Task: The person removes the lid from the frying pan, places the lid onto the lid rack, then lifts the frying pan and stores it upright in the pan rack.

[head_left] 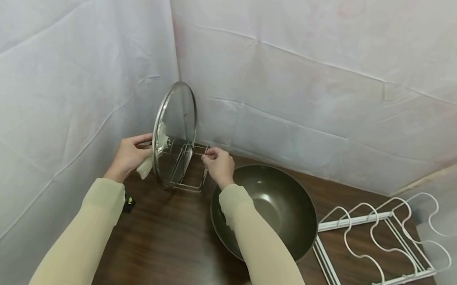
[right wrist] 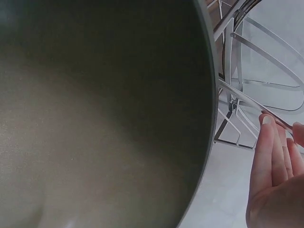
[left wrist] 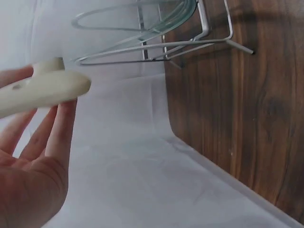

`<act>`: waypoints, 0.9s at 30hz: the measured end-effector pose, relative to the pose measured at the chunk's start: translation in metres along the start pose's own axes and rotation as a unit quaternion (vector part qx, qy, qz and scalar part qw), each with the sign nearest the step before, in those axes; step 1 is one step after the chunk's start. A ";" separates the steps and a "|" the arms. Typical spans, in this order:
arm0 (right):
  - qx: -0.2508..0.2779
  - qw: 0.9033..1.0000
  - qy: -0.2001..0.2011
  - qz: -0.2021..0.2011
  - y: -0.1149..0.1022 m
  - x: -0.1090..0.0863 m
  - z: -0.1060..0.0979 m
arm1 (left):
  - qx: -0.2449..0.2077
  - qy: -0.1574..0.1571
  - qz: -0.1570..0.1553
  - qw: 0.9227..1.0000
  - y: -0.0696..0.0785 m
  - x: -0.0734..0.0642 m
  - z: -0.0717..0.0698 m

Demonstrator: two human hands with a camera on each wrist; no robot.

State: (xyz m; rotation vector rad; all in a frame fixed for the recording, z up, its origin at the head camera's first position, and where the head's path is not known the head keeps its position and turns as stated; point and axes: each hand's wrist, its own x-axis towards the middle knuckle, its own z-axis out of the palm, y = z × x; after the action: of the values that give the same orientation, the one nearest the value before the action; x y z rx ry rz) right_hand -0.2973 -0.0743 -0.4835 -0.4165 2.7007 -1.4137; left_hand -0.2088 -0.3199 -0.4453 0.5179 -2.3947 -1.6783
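A round glass lid with a steel rim stands upright in a metal wire rack near the back left corner. My left hand grips the lid's cream handle from the left, thumb and fingers about its base in the left wrist view. With thumb and fingertips, my right hand pinches the right end of the wire rack. That wire also shows between the thumb and fingers of the right hand in the right wrist view, where the wok hides part of the rack.
A dark wok sits on the brown wooden table under my right forearm. Right of it lies a white rack with wavy wire dividers. White sheeting hangs around the table. A small black object lies beside my left wrist.
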 end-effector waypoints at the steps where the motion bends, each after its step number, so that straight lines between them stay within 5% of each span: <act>1: 0.001 1.000 0.001 -0.001 0.000 0.000 0.000 | 0.003 0.004 0.002 1.000 0.001 -0.001 0.001; 16: 0.005 1.000 -0.003 0.008 0.003 0.004 0.001 | 0.035 0.027 0.034 0.998 -0.015 0.004 0.007; 27: -0.005 1.000 -0.026 0.004 0.004 0.004 -0.011 | 0.021 0.027 0.049 0.998 0.003 0.003 0.005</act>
State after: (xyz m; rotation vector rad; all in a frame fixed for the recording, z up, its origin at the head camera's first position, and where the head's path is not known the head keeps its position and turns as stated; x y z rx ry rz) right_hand -0.3040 -0.0644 -0.4798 -0.4359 2.6676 -1.3678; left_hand -0.2135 -0.3162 -0.4448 0.4380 -2.3809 -1.5571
